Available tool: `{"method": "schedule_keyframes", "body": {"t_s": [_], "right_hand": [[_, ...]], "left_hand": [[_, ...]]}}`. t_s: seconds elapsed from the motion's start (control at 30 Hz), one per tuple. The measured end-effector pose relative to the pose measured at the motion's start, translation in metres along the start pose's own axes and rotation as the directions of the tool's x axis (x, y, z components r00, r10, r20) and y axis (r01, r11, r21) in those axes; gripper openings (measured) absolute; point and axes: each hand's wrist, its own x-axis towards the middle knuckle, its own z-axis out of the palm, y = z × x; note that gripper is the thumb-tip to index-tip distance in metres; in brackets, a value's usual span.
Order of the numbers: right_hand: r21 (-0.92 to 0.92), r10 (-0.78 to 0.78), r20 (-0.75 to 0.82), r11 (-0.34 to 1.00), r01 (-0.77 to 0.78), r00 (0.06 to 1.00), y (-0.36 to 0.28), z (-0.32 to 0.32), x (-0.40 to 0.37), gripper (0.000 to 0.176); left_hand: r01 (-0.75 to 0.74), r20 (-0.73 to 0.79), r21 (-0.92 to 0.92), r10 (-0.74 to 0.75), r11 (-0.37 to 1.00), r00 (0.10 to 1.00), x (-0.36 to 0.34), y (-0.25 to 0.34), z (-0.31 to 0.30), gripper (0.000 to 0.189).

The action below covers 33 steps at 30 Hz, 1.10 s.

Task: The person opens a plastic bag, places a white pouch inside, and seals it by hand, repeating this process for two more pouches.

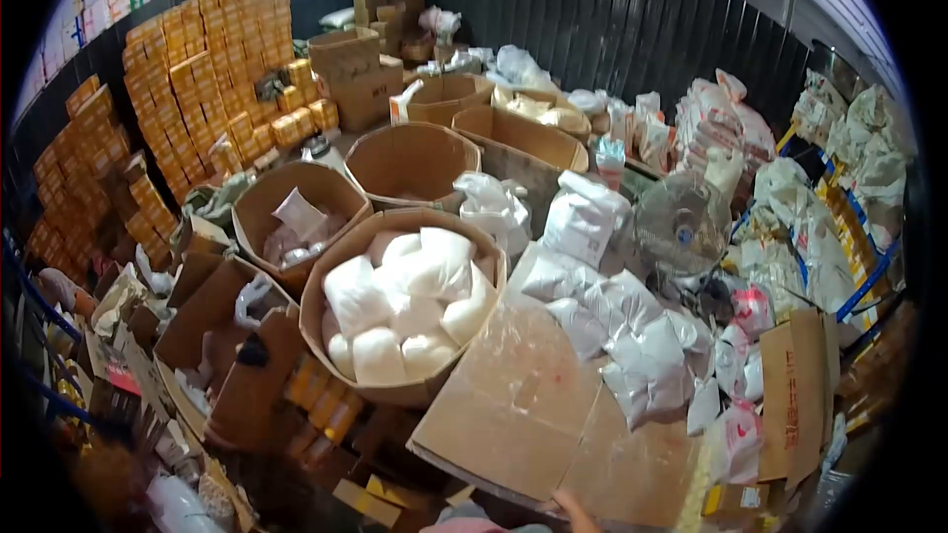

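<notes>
My right hand shows only in part at the bottom edge, against the near edge of a cardboard-covered table. Its fingers are mostly cut off, so its grip cannot be made out. My left hand is out of the picture. On the table's right half lies a heap of filled white plastic bags. A larger white sack stands upright behind them. Left of the table, a big round-sided carton holds several plump white bags.
An electric fan stands behind the bag heap. More large open cartons reach toward the back. Stacked orange boxes rise at left. White sacks crowd the right. A cardboard sheet stands at the table's right edge.
</notes>
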Motion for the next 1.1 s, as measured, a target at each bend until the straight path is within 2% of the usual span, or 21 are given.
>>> {"method": "schedule_keyframes", "body": {"t_s": [0.07, 0.17, 0.33, 0.4, 0.43, 0.47, 0.5, 0.53, 0.57, 0.6, 0.63, 0.67, 0.7, 0.73, 0.77, 0.87, 0.9, 0.97, 1.03, 1.07, 1.1], "right_hand": [[-0.216, 0.218, -0.213, 0.940, -0.264, 0.952, 0.058, -0.091, -0.081, 0.032], [-0.390, 0.364, -0.331, 0.787, -0.477, 0.871, 0.099, -0.169, -0.190, 0.032], [-0.423, 0.476, -0.365, 0.681, -0.598, 0.800, 0.186, -0.208, -0.306, 0.032], [-0.444, 0.462, -0.337, 0.690, -0.571, 0.820, 0.214, -0.198, -0.313, 0.032], [-0.483, 0.427, -0.315, 0.697, -0.530, 0.848, 0.228, -0.194, -0.308, 0.033], [-0.532, 0.359, -0.299, 0.707, -0.466, 0.884, 0.235, -0.190, -0.294, 0.033], [-0.596, 0.238, -0.277, 0.717, -0.361, 0.931, 0.241, -0.188, -0.269, 0.033], [-0.669, 0.081, -0.259, 0.704, -0.240, 0.962, 0.239, -0.186, -0.239, 0.033], [-0.727, -0.166, -0.242, 0.684, -0.065, 0.956, 0.230, -0.181, -0.193, 0.033], [-0.653, -0.265, -0.356, 0.756, -0.036, 0.896, 0.128, -0.163, -0.200, 0.033], [-0.481, -0.257, -0.165, 0.864, 0.149, 0.952, 0.063, -0.162, -0.195, 0.026], [-0.092, -0.376, -0.133, 0.926, 0.367, 0.917, 0.059, -0.147, -0.148, 0.017], [-0.248, -0.490, -0.098, 0.855, 0.456, 0.866, 0.015, -0.140, -0.150, 0.014], [-0.205, -0.534, -0.095, 0.836, 0.508, 0.840, -0.036, -0.132, -0.169, 0.014], [-0.166, -0.580, -0.086, 0.810, 0.562, 0.810, -0.070, -0.126, -0.189, 0.015], [-0.371, -0.790, -0.025, 0.577, 0.728, 0.613, -0.087, -0.124, -0.205, 0.015], [-0.404, -0.734, 0.062, 0.602, 0.689, 0.677, -0.091, -0.134, -0.231, 0.018], [-0.561, -0.756, 0.174, 0.451, 0.694, 0.632, -0.054, -0.152, -0.254, 0.020], [-0.783, -0.535, 0.239, 0.388, 0.486, 0.811, -0.016, -0.179, -0.298, 0.020], [-0.850, -0.469, 0.244, 0.317, 0.420, 0.849, 0.015, -0.190, -0.309, 0.023], [-0.856, -0.448, 0.193, 0.359, 0.373, 0.873, 0.029, -0.198, -0.335, 0.023]], "left_hand": [[0.013, 0.024, 0.077, -0.015, 0.997, 1.000, -0.015, 0.003, 0.015, 0.026], [-0.038, 0.046, 0.162, 0.031, 0.986, 0.998, -0.030, 0.015, 0.032, 0.021], [-0.177, 0.131, 0.304, 0.143, 0.936, 0.981, -0.023, 0.038, 0.061, 0.014], [-0.326, 0.199, 0.326, 0.273, 0.888, 0.941, -0.008, 0.048, 0.066, 0.013], [-0.533, 0.297, 0.306, 0.453, 0.789, 0.840, 0.008, 0.052, 0.065, 0.012], [-0.788, 0.423, 0.203, 0.674, 0.581, 0.606, 0.033, 0.062, 0.059, 0.012], [-0.940, 0.487, 0.020, 0.818, 0.339, 0.306, 0.050, 0.076, 0.066, 0.013], [-0.780, 0.384, -0.097, 0.746, 0.618, 0.544, 0.041, 0.128, 0.091, 0.011], [-0.551, 0.254, -0.293, 0.619, 0.781, 0.743, 0.001, 0.196, 0.127, 0.013], [-0.692, 0.146, 0.065, 0.679, 0.719, 0.719, -0.093, 0.255, 0.168, 0.014], [-0.754, 0.232, 0.019, 0.730, 0.657, 0.642, -0.081, 0.285, 0.183, 0.012], [-0.812, 0.238, 0.062, 0.782, 0.580, 0.576, -0.094, 0.313, 0.206, 0.011], [-0.810, 0.257, -0.058, 0.793, 0.583, 0.552, -0.123, 0.330, 0.233, 0.010], [-0.822, 0.205, -0.048, 0.811, 0.568, 0.548, -0.152, 0.334, 0.260, 0.010], [-0.819, 0.256, -0.069, 0.803, 0.570, 0.538, -0.182, 0.330, 0.284, 0.011], [-0.784, 0.502, -0.004, 0.680, 0.621, 0.535, -0.199, 0.290, 0.324, 0.015], [-0.783, 0.566, 0.092, 0.614, 0.616, 0.550, -0.196, 0.269, 0.331, 0.015], [-0.739, 0.585, 0.243, 0.512, 0.629, 0.629, -0.159, 0.219, 0.320, 0.014], [-0.678, 0.469, 0.378, 0.500, 0.631, 0.727, -0.090, 0.157, 0.273, 0.013], [-0.699, 0.438, 0.418, 0.545, 0.580, 0.715, -0.026, 0.118, 0.228, 0.012], [-0.793, 0.585, 0.593, 0.602, 0.139, 0.543, 0.064, 0.071, 0.172, 0.014]]}}
